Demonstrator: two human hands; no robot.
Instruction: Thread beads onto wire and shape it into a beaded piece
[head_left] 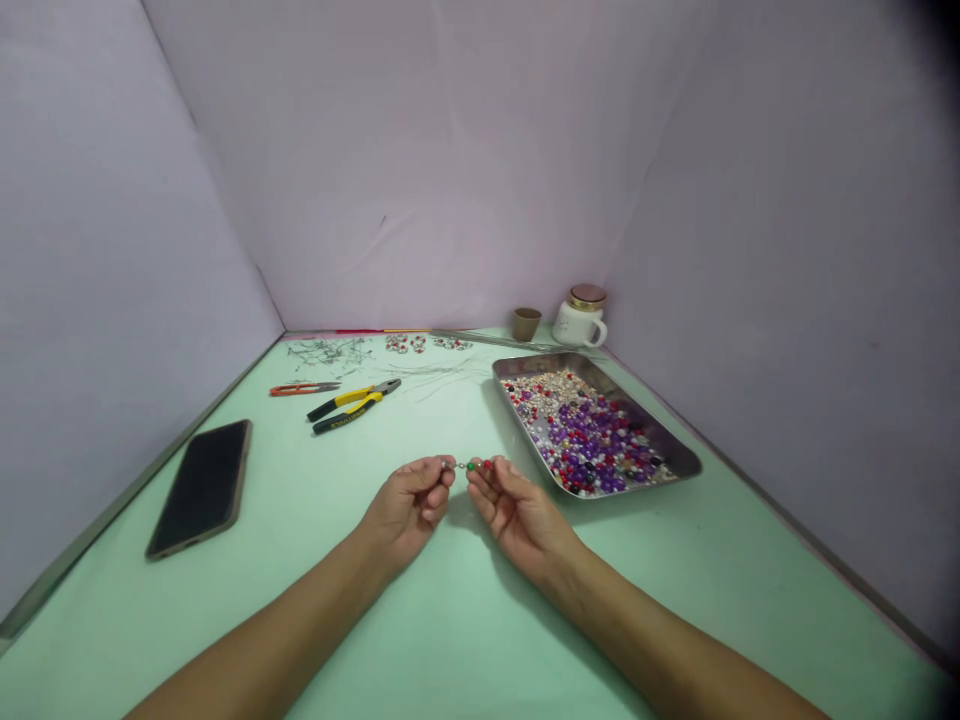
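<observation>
Between my two hands stretches a short beaded strand (470, 466), with a green bead in the middle, a red bead at its right and small pale beads at its left. My left hand (413, 500) is closed, thumb and forefinger pinching the strand's left end. The right end sits between the thumb and fingers of my right hand (519, 510). What lies inside the fingertips is partly hidden. Just right of my right hand stands a metal tray (679, 462) of loose purple, red, white and gold beads.
Yellow-and-black pliers (354, 405), orange thread snips (304, 389) and a phone (201, 488) lie to the left. Wire pieces (326, 353), several red-and-clear bead rings (418, 344), a brown cup (526, 323) and a lidded white mug (577, 322) are along the back wall.
</observation>
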